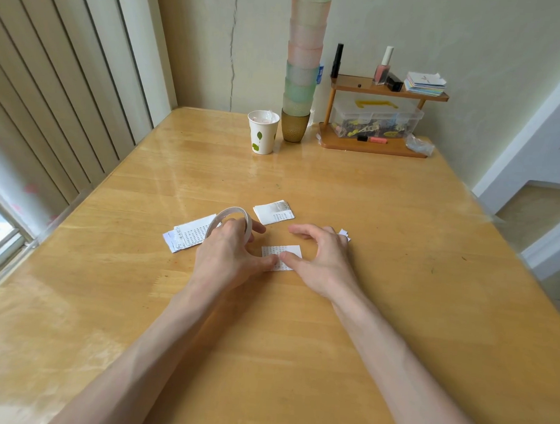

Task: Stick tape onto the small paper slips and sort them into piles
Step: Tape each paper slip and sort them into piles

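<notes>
A small printed paper slip (286,251) lies flat on the wooden table (369,216) between my hands. My left hand (229,254) grips a white tape roll (229,219), and its thumb touches the slip's left edge. My right hand (321,259) presses its thumb on the slip, fingers curled above it. A pile of slips (186,234) lies left of the roll, partly hidden by it. Another small pile (273,212) sits just beyond my hands. A white scrap (345,233) peeks out behind my right hand.
At the table's far edge stand a paper cup (262,131), a tall stack of coloured cups (302,67) and a wooden shelf (373,145) with a plastic box, bottles and paper. A window and blinds run along the left.
</notes>
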Demonstrator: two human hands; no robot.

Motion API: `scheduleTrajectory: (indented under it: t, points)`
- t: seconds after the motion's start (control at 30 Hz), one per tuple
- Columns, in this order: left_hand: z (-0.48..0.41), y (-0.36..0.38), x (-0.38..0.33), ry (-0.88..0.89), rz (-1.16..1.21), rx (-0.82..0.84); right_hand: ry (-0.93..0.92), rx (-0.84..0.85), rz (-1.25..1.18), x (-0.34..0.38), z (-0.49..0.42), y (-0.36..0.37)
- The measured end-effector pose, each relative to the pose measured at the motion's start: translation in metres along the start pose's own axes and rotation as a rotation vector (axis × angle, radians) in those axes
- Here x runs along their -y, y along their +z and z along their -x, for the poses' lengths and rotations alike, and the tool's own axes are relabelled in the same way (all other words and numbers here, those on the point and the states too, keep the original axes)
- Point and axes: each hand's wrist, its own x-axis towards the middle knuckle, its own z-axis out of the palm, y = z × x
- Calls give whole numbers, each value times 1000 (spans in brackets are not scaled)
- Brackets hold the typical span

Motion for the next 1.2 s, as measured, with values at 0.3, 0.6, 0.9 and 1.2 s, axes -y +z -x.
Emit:
scheduleTrajectory:
  t: [0.3, 0.6, 0.9, 1.2]
  points:
    - [0, -1, 0, -14, 2, 8, -12, -14, 16, -3, -1, 2]
    - [2, -8, 5, 3, -2, -12, -28, -42, 23, -5, -2, 5]
    - [13, -14, 7, 133, 20, 43, -101, -53, -79, -9, 3, 3]
    - [11, -16, 5, 97, -22, 111, -114, -143, -243, -14, -2, -4]
